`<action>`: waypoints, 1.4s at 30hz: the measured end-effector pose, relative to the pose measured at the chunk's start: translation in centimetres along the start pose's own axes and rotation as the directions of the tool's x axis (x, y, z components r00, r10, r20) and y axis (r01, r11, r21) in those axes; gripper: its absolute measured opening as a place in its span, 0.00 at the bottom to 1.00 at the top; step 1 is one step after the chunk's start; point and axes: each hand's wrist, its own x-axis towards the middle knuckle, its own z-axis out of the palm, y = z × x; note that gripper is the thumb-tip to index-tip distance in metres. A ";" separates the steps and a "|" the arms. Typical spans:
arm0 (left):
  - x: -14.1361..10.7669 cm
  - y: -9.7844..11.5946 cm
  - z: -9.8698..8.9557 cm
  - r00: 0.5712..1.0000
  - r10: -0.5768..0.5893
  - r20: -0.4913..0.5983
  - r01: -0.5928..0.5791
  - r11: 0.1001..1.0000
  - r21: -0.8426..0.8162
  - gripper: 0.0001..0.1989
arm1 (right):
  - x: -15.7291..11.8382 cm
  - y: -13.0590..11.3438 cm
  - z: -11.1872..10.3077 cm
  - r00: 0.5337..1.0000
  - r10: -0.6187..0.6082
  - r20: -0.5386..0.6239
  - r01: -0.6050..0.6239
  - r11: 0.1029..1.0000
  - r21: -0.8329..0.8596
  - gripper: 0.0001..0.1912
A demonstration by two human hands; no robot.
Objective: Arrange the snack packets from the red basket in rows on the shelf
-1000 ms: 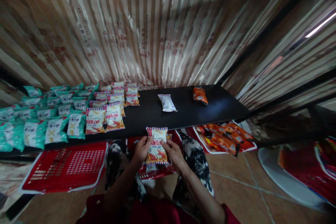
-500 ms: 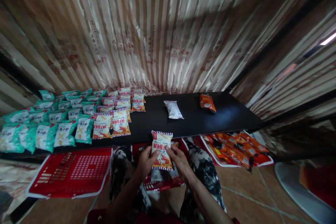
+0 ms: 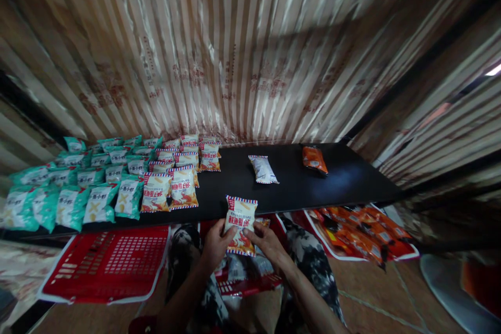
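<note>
Between both hands I hold a small snack bag (image 3: 240,219), white and orange with red lettering and striped ends, upright with its printed front toward me. My left hand (image 3: 217,240) grips its left edge, thumb on the front. My right hand (image 3: 268,242) grips the lower right edge, its thumb also on the front. Below the bag, a red basket (image 3: 250,286) between my knees contains more packets, partly hidden by my hands. On the black table beyond, matching snack bags (image 3: 183,188) stand in rows to the left.
Rows of teal snack bags (image 3: 99,203) fill the table's left end. A pale bag (image 3: 264,169) and an orange packet (image 3: 313,159) lie on the black table (image 3: 230,177). Red baskets stand below: one at left (image 3: 113,266), another holding orange packets (image 3: 364,232) at right. A striped curtain (image 3: 235,52) hangs behind.
The view has shifted slightly, so the table and its bags sit a little lower and farther right. My right thumb has slid inward and lower on the bag, which both hands still hold.
</note>
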 end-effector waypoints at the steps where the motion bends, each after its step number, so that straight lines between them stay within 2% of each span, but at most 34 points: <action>1: 0.1 0.0 -0.1 1.000 0.006 -0.011 -0.006 1.000 0.023 0.19 | 0.1 -0.1 0.1 1.000 -0.003 -0.001 0.003 1.000 -0.010 0.28; 7: 0.4 0.6 -0.4 0.994 0.066 -0.092 -0.053 0.990 0.130 0.16 | 1.2 -0.5 0.4 0.999 -0.044 -0.032 0.042 0.998 -0.039 0.26; 10: 0.4 1.2 -0.4 0.981 0.135 -0.140 -0.102 0.969 0.224 0.15 | 1.7 -1.2 0.7 0.997 -0.045 -0.062 0.042 0.998 -0.052 0.26; 12: 0.4 1.4 -0.4 0.956 0.221 -0.194 -0.149 0.932 0.329 0.16 | 2.2 -1.8 0.8 0.994 -0.060 -0.090 0.053 0.996 -0.074 0.26; 17: 0.4 1.5 -0.2 0.842 0.455 -0.289 -0.230 0.788 0.570 0.18 | 3.6 -3.2 1.2 0.983 -0.123 -0.132 0.114 0.991 -0.073 0.24; 21: 0.5 1.2 0.5 0.794 0.557 -0.243 -0.278 0.688 0.671 0.19 | 5.1 -3.7 1.7 0.972 -0.160 -0.174 0.155 0.987 -0.040 0.24; 24: 0.9 0.9 1.0 0.775 0.595 -0.211 -0.316 0.655 0.686 0.19 | 6.4 -3.9 2.0 0.965 -0.185 -0.187 0.181 0.983 -0.035 0.24; 27: 1.5 0.7 1.4 0.771 0.605 -0.197 -0.333 0.648 0.685 0.20 | 7.8 -3.9 2.2 0.961 -0.211 -0.179 0.202 0.977 -0.064 0.24; 31: 2.7 0.8 1.6 0.797 0.568 -0.204 -0.301 0.666 0.682 0.22 | 9.5 -3.9 2.2 0.956 -0.245 -0.162 0.233 0.968 -0.089 0.22; 34: 3.8 1.5 1.5 0.809 0.540 -0.233 -0.260 0.683 0.683 0.22 | 10.7 -3.9 2.3 0.954 -0.259 -0.153 0.250 0.965 -0.075 0.22; 39: 5.6 3.0 1.1 0.803 0.537 -0.259 -0.234 0.683 0.692 0.22 | 12.5 -4.3 2.8 0.950 -0.271 -0.155 0.263 0.962 -0.068 0.21; 42: 6.6 3.1 0.6 0.803 0.535 -0.261 -0.225 0.679 0.699 0.23 | 13.5 -4.5 3.2 0.949 -0.276 -0.150 0.267 0.960 -0.082 0.21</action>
